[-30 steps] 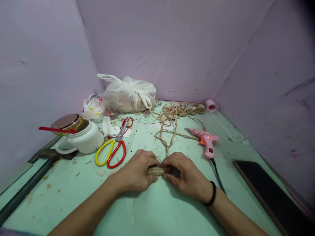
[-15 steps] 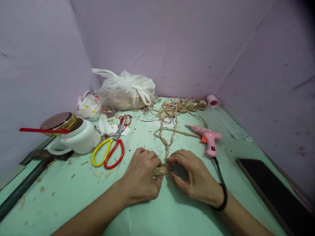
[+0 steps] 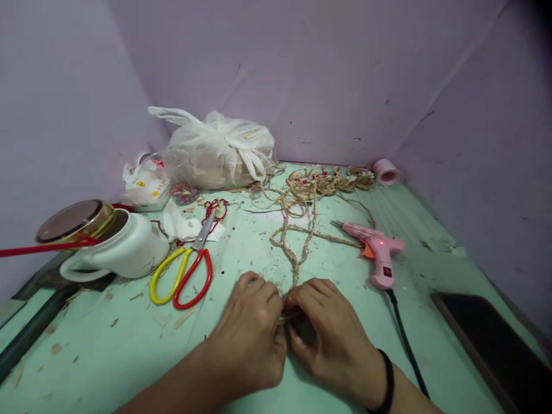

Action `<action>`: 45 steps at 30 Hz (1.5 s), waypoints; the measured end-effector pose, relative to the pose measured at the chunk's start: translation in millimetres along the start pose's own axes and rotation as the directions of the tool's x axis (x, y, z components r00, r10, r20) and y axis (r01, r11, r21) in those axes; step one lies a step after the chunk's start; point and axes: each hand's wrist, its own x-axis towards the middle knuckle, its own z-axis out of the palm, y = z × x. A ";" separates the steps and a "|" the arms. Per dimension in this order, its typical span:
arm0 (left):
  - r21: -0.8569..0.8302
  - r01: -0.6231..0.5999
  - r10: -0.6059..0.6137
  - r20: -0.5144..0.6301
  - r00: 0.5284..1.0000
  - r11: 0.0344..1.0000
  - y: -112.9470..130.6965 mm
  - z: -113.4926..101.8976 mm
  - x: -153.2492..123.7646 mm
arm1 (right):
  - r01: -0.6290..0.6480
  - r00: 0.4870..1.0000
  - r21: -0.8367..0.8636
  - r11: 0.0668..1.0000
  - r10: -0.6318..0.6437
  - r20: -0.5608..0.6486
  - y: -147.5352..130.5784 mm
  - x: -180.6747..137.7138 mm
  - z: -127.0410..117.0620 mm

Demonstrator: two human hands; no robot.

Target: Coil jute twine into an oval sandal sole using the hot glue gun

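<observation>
My left hand (image 3: 254, 328) and my right hand (image 3: 336, 339) meet near the front of the table, fingers closed on a small coil of braided straw cord (image 3: 283, 318). The fingers hide most of the coil; just a sliver shows between them. From it the braided cord (image 3: 295, 269) runs away from me over the table and loops toward a heap of straw braid (image 3: 328, 183) at the back. A black band circles my right wrist. To the right of the cord, a pink glue gun (image 3: 382, 250) lies on its side with a small red light glowing.
Scissors (image 3: 202, 273) with yellow and red handles lie left of my hands. Farther left are a white mug (image 3: 138, 244), a gold-rimmed lid (image 3: 73, 221) and a hammer (image 3: 32, 333). A white plastic bag (image 3: 215, 152) stands behind, a phone (image 3: 495, 351) at right, a pink roll (image 3: 387, 172) at back right.
My hands have drawn closer together, and the fingers now cover more of the coil. The view has shifted slightly, so the table things sit farther outward.
</observation>
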 end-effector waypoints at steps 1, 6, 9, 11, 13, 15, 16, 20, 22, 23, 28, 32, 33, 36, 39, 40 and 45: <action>-0.013 -0.009 0.009 -0.006 1.000 1.000 -0.6 0.2 0.4 | -0.013 1.000 0.011 1.000 0.014 -0.005 -0.1 -0.3 0.3; -0.045 0.001 0.002 0.053 0.999 0.999 -3.1 -4.5 -0.1 | -0.034 0.998 0.131 0.991 0.026 0.063 2.2 -3.7 -14.0; -0.024 0.013 -0.010 0.098 0.995 1.000 -2.9 -7.3 -1.2 | -0.091 0.995 0.178 0.980 0.098 -0.032 7.0 -6.4 -29.5; 0.011 0.008 -0.009 0.110 0.994 1.000 -1.7 -9.0 -1.9 | -0.204 0.969 0.154 0.967 0.222 -0.109 10.9 -8.3 -37.7; 0.037 -0.026 0.021 0.121 0.992 0.999 -0.4 -11.9 -2.9 | -0.368 0.923 0.129 0.921 0.379 -0.067 14.2 -10.3 -42.3; 0.047 -0.079 0.074 0.105 0.992 0.996 0.1 -16.7 -4.4 | -0.520 0.854 0.150 0.841 0.507 0.117 15.3 -11.8 -43.2; 0.049 -0.113 0.109 0.076 0.991 0.992 0.0 -19.3 -5.2 | -0.576 0.814 0.198 0.793 0.534 0.230 14.5 -12.1 -42.4; 0.079 -0.264 0.272 -0.116 0.955 0.961 -2.9 -25.4 -7.1 | -0.688 0.726 0.577 0.441 0.405 0.557 3.7 -7.6 -33.6; 0.087 -0.316 0.327 -0.187 0.926 0.945 -3.9 -23.8 -6.1 | -0.683 0.724 0.693 0.232 0.345 0.597 -3.4 -3.6 -27.9; 0.086 -0.328 0.339 -0.214 0.916 0.941 -3.7 -22.4 -5.0 | -0.673 0.725 0.720 0.168 0.343 0.597 -6.6 -1.9 -25.5; 0.085 -0.360 0.368 -0.321 0.873 0.929 4.4 -19.8 -2.8 | -0.635 0.701 0.769 0.073 0.473 0.534 -12.7 -0.6 -27.1; -0.054 -0.371 0.295 -0.506 0.810 0.927 8.5 -20.4 -14.1 | -0.502 0.679 0.860 -0.098 0.572 0.461 -6.8 -1.3 -38.0; -0.143 -0.340 0.198 -0.586 0.786 0.929 8.1 -19.2 -17.1 | -0.442 0.671 0.884 -0.154 0.597 0.439 -4.8 -1.0 -39.4; -0.642 -0.240 -0.277 -0.596 0.754 0.728 7.4 -13.5 -19.7 | -0.301 0.650 0.916 -0.267 0.645 0.402 -1.5 0.9 -38.5; -0.950 -0.066 -0.540 -0.229 0.810 0.304 13.0 -8.5 -11.4 | -0.241 0.658 0.929 -0.280 0.657 0.368 -5.7 2.8 -31.1; -0.980 0.007 -0.545 -0.103 0.832 0.197 16.2 -7.4 -7.7 | -0.224 0.669 0.932 -0.286 0.650 0.360 -8.9 3.3 -27.6; -0.990 0.125 -0.462 0.139 0.876 -0.061 26.8 -5.0 3.8 | -0.248 0.795 0.942 -0.225 0.509 0.330 -27.1 2.3 -11.6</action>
